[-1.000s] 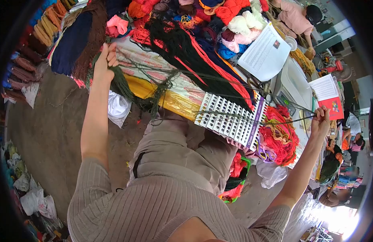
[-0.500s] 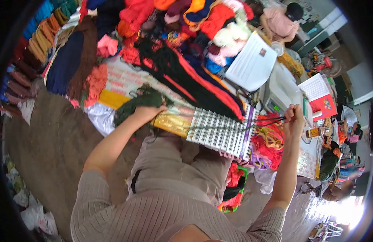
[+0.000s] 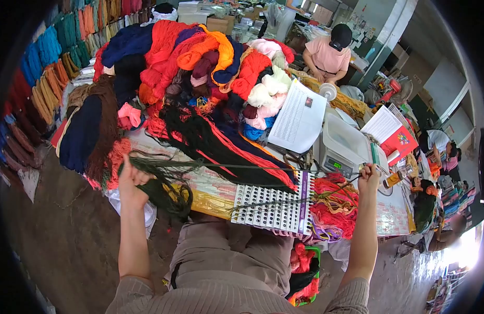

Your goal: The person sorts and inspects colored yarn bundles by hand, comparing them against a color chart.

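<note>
Dark green yarn (image 3: pixel 166 196) hangs in a loose bundle from my left hand (image 3: pixel 133 180), whose fingers are closed on it at the left of the table. Long strands stretch across to my right hand (image 3: pixel 368 178), which pinches their other end near the scale. Below the strands lies a white card with rows of holes (image 3: pixel 270 206) and a purple strip. Black and coral yarn (image 3: pixel 221 138) is spread just beyond the strands. To the right of the card is a red and pink yarn pile (image 3: pixel 336 206).
Skeins of many colours (image 3: pixel 200 52) are heaped at the back. A printed sheet (image 3: pixel 297 118), a scale with a clear tray (image 3: pixel 344 141) and a small bottle (image 3: pixel 396 178) stand at the right. A co-worker (image 3: pixel 328 55) sits across the table.
My left hand has lifted and moved left with the green yarn, and the strands now stretch wider between my hands. The view has shifted, showing more of the back.
</note>
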Demonstrator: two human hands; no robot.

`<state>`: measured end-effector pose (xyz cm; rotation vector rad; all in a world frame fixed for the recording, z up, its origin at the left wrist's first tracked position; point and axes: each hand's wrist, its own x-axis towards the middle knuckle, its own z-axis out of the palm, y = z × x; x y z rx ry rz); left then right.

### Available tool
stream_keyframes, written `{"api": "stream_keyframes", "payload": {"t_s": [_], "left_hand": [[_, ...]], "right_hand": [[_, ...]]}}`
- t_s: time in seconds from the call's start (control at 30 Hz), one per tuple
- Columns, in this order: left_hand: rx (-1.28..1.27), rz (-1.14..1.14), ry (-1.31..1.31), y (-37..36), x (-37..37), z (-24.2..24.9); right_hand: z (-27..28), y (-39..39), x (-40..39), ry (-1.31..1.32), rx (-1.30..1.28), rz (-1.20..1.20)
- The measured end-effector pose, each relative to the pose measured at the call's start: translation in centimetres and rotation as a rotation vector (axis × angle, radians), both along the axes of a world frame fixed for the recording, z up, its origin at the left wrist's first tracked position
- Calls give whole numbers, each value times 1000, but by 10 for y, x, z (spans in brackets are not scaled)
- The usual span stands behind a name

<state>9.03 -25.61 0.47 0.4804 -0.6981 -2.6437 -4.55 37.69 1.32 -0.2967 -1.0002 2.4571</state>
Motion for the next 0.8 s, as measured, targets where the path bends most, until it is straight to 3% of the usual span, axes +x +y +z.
{"api": "stream_keyframes", "payload": {"t_s": [0.1,0.13,0.17,0.27,0.3,0.33,0.37,0.43,0.47,0.5,0.53,0.57,0.63,0.67,0.73,0.8], "left_hand": [[-83,148,164,-6,8,20],[-80,22,391,-27,8,19],[107,-2,498,-44,9,18],[-41,-114,663,-85,5,-4],[-174,-22,619,-87,6,-4],[-252,241,372,-77,7,7],[-426,427,160,-56,5,18],[-621,614,-10,-50,-6,8],[-851,771,-320,-59,-21,-3],[-1742,1166,-293,-83,-33,-36],[-1954,1227,-495,-82,-41,-51],[-2350,1323,-644,-74,-41,-53],[-2632,1110,-598,-84,-53,-78],[-2600,1020,-344,-106,-66,-109],[-870,201,-349,-48,-62,-69],[-727,-22,-215,-31,-61,-83]], "right_hand": [[17,-6,-5,28,1,3],[21,-1,-6,39,18,-5],[26,4,-8,39,52,-69],[28,27,-8,147,217,28],[22,54,-17,133,83,80],[24,59,-17,168,90,36],[35,53,-10,186,65,224],[45,28,-8,159,108,125],[43,24,-10,152,150,93],[43,15,-12,176,229,39],[50,3,-11,110,170,-29],[52,0,-11,118,179,-53],[54,-1,-11,107,196,-69],[53,1,-10,97,200,-63],[47,1,-4,78,231,-12],[44,-8,6,97,296,75]]}}
